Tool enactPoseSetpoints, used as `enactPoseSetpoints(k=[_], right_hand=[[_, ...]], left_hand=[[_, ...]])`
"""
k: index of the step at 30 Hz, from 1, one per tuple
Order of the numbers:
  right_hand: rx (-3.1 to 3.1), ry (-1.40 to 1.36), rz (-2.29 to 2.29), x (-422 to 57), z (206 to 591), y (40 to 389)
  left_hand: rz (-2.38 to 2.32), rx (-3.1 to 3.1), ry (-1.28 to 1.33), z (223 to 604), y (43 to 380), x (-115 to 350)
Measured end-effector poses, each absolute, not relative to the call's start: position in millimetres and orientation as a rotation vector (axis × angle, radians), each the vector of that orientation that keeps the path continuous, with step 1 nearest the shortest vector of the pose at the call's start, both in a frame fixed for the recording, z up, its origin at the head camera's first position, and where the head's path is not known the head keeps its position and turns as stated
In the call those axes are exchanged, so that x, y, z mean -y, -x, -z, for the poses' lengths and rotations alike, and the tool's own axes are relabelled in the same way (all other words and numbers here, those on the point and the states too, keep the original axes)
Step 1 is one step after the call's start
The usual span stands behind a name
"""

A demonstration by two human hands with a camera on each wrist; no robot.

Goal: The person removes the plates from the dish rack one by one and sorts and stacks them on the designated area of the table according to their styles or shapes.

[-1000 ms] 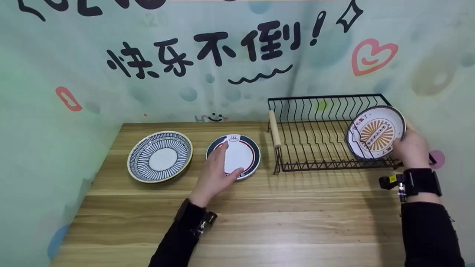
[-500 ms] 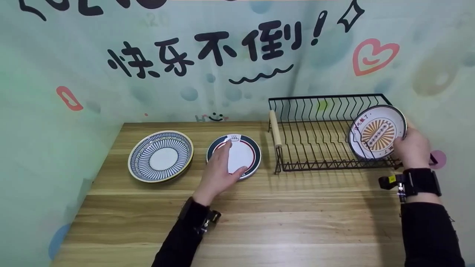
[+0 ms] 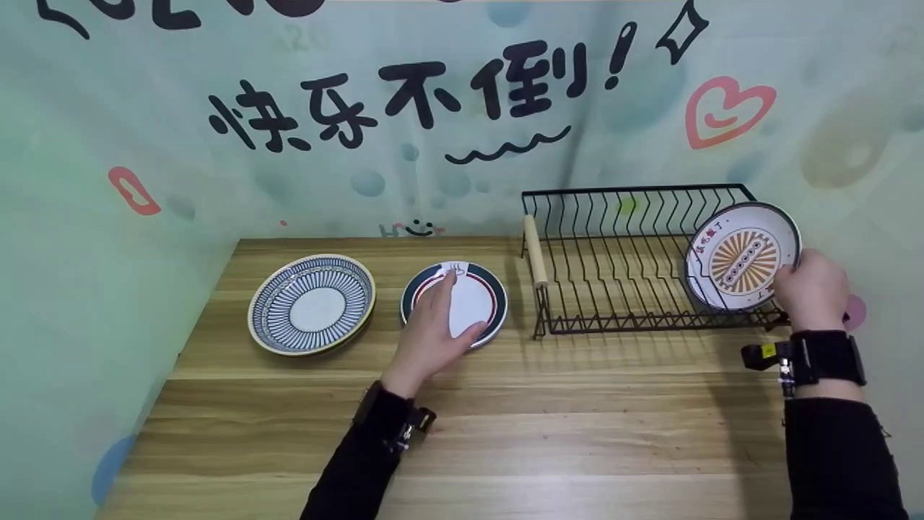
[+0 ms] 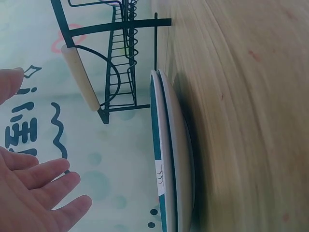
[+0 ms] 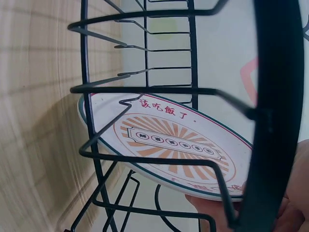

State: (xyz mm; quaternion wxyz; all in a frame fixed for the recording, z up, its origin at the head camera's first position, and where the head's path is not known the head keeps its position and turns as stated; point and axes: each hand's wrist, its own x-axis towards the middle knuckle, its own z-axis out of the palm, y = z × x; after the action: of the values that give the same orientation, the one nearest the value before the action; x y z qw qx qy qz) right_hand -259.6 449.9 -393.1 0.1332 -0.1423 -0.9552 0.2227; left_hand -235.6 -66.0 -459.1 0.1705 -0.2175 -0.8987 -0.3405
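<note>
My right hand (image 3: 816, 289) grips the right edge of a white plate (image 3: 743, 256) with an orange sunburst and red characters. This plate leans between the wires at the right end of a black dish rack (image 3: 628, 189); in the right wrist view, rack bars cross in front of the plate (image 5: 169, 145). Over a small white plate (image 3: 473, 307) with a dark teal rim hovers my left hand (image 3: 429, 332), fingers extended and thumb spread. From the side, the left wrist view shows two stacked plates (image 4: 169, 145) there, with the left hand (image 4: 34, 188) above and apart from them.
Left of the teal-rimmed plate, a deep blue-striped dish (image 3: 317, 310) with a yellowish edge sits on the wooden table (image 3: 548, 433). The rack has a wooden handle (image 3: 534, 251) at its left end. A printed cloth backdrop (image 3: 303, 188) rises behind the table.
My right hand and the sunburst plate have shifted slightly to the right in the rack. The left hand has drifted a little rightward over the teal-rimmed plate.
</note>
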Motion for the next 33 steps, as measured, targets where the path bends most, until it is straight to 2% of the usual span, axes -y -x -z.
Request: enactPoseSetpoints(k=[16, 27, 33], right_hand=[[2.803, 0.636, -0.726, -449.5, 382.2, 249.7], [2.622, 0.519, -0.674, -450.2, 385.4, 246.0], [2.579, 0.574, -0.717, -451.1, 383.4, 245.2]], left_hand=[[0.991, 2.550, 0.645, 451.4, 238.4, 55.8], [1.032, 2.554, 0.639, 447.3, 238.7, 52.5], [1.054, 2.551, 0.636, 446.3, 238.0, 50.9]])
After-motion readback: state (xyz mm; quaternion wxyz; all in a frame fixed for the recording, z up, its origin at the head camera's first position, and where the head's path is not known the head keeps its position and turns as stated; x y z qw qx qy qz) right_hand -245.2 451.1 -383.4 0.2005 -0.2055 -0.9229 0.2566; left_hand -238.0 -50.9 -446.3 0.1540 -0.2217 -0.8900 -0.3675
